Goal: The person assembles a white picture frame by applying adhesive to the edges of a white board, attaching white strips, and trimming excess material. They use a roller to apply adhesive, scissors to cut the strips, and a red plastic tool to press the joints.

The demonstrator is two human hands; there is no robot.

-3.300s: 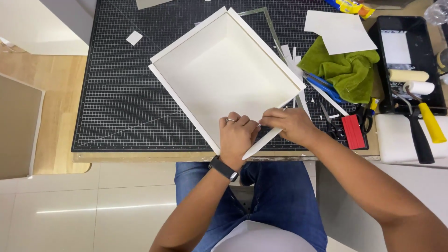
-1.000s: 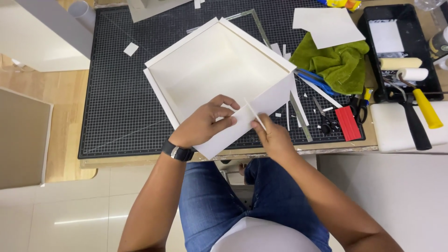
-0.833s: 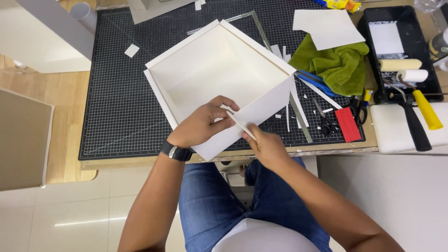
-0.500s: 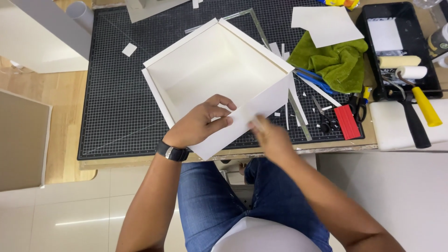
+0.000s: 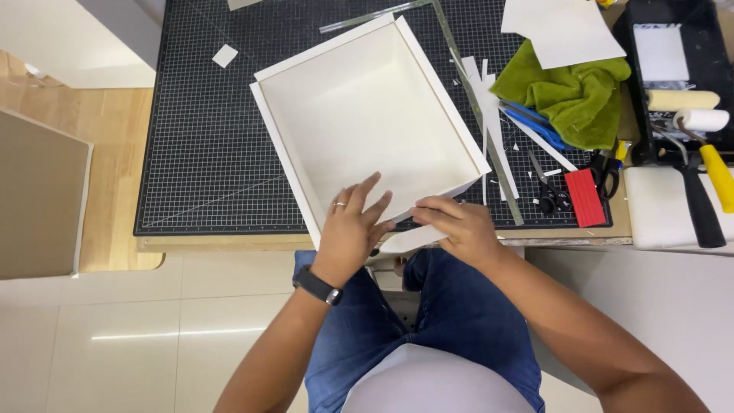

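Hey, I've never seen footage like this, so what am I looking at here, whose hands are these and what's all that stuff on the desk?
There is no machine here. One camera worn on a person's head looks straight down, so you see that person's own arms, blue jeans and two bare hands.

The left hand, with a ring and a black wristwatch, lies flat on the near wall of a large shallow white cardboard box. The right hand presses the same wall near the box's corner.

The box sits on a black gridded cutting mat. To the right lie a crumpled green cloth, a sheet of white paper, a small red block, black scissors and a black tray with paint rollers, one yellow-handled.
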